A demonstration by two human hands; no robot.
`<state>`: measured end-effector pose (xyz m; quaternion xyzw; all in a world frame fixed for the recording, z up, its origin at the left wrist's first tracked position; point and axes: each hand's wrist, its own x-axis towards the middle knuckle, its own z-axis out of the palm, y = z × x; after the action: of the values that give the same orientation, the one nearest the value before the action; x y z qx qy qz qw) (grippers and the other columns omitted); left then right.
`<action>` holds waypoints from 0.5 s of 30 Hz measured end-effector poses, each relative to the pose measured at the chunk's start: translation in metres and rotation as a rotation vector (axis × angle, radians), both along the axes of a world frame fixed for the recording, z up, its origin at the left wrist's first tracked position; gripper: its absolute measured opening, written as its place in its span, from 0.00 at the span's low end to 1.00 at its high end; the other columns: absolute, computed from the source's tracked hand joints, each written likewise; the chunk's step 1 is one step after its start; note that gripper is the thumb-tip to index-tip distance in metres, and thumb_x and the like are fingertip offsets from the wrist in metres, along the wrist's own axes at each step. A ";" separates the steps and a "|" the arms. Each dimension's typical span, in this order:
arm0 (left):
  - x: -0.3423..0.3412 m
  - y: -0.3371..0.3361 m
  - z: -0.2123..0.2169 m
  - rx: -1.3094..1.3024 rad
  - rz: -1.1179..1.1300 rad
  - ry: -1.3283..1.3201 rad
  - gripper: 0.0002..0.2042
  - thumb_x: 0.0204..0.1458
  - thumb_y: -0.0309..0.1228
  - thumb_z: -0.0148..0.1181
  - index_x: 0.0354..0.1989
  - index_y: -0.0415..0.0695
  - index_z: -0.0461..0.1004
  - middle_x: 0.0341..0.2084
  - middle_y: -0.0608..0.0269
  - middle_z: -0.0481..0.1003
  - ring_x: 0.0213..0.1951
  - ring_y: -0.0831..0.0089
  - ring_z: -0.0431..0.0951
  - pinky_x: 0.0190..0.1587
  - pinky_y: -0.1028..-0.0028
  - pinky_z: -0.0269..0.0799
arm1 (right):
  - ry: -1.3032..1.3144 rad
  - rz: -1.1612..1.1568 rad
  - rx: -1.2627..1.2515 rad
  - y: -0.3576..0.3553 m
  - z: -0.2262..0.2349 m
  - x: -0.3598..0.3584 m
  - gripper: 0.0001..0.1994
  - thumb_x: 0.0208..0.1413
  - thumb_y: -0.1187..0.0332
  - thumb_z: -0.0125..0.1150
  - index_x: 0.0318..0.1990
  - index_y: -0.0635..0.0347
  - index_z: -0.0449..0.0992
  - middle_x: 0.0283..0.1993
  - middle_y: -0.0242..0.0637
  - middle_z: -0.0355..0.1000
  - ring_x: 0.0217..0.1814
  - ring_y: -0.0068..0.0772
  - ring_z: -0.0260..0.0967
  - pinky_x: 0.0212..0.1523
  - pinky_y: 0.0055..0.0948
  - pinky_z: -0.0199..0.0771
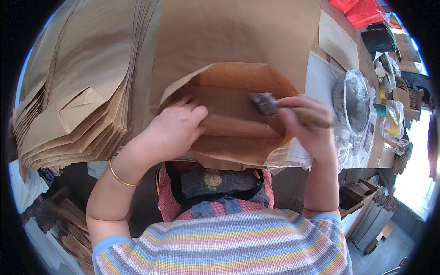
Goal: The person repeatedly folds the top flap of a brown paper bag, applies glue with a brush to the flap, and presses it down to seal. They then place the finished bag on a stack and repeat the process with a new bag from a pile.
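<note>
Far left: stack of folded brown paper bags (91, 55), bottoms fanned toward the person. Next, left hand (176, 127) (gold bangle (120, 178) on that wrist) at the left end of an opened paper bag (233, 98) — fingers curled, some out of sight inside the fold, can't tell if they pinch the paper. That bag lies mid-table, its six-sided end spread wide. Right hand (314, 120), blurred, is closed around the wooden handle of a brush (266, 104) — dark, pale-smeared head over the bag's right interior. Right of that, a metal bowl (340, 98), smeared whitish; red bags (362, 13), far upper right.
</note>
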<state>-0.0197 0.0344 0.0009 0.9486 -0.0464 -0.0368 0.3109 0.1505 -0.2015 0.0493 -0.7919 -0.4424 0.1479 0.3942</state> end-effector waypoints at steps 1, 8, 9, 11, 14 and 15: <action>0.003 -0.001 0.001 -0.023 0.100 0.066 0.07 0.47 0.25 0.61 0.29 0.35 0.70 0.37 0.41 0.72 0.44 0.41 0.72 0.47 0.54 0.70 | 0.120 -0.217 0.120 -0.005 0.006 -0.009 0.06 0.51 0.77 0.60 0.36 0.64 0.79 0.30 0.40 0.76 0.29 0.28 0.73 0.32 0.25 0.72; 0.014 -0.017 -0.018 0.126 0.340 0.046 0.05 0.47 0.24 0.61 0.27 0.35 0.72 0.37 0.44 0.71 0.38 0.45 0.74 0.42 0.53 0.69 | 0.289 -0.337 0.169 -0.004 -0.008 -0.042 0.04 0.53 0.75 0.61 0.35 0.65 0.80 0.30 0.29 0.76 0.31 0.15 0.69 0.33 0.17 0.69; 0.015 -0.014 -0.018 0.138 0.310 0.056 0.05 0.47 0.24 0.61 0.27 0.34 0.73 0.37 0.44 0.71 0.38 0.45 0.74 0.42 0.53 0.69 | 0.364 -0.390 0.188 -0.006 -0.013 -0.043 0.04 0.53 0.75 0.61 0.35 0.65 0.79 0.30 0.28 0.76 0.31 0.15 0.69 0.32 0.17 0.69; 0.012 -0.005 -0.010 0.069 0.212 0.074 0.05 0.47 0.24 0.62 0.27 0.34 0.73 0.38 0.44 0.71 0.39 0.45 0.74 0.42 0.53 0.70 | 0.453 -0.453 0.205 -0.009 -0.011 -0.043 0.04 0.53 0.75 0.62 0.34 0.65 0.79 0.29 0.28 0.75 0.31 0.13 0.67 0.32 0.17 0.68; 0.015 -0.001 -0.004 0.089 0.160 0.110 0.06 0.46 0.24 0.62 0.27 0.33 0.74 0.37 0.44 0.71 0.39 0.44 0.74 0.42 0.54 0.70 | 0.411 -0.413 0.262 -0.006 -0.009 -0.041 0.04 0.53 0.75 0.62 0.35 0.65 0.79 0.27 0.27 0.74 0.30 0.13 0.67 0.30 0.16 0.67; 0.018 -0.001 -0.004 0.115 0.157 0.122 0.06 0.46 0.24 0.62 0.27 0.33 0.74 0.36 0.44 0.72 0.40 0.44 0.74 0.42 0.55 0.70 | 0.400 -0.405 0.248 -0.005 -0.009 -0.040 0.04 0.54 0.75 0.62 0.35 0.65 0.79 0.27 0.27 0.73 0.29 0.13 0.67 0.29 0.16 0.66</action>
<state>-0.0016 0.0336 -0.0027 0.9616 0.0494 -0.0725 0.2602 0.1107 -0.2064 0.0403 -0.7648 -0.2040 0.1643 0.5886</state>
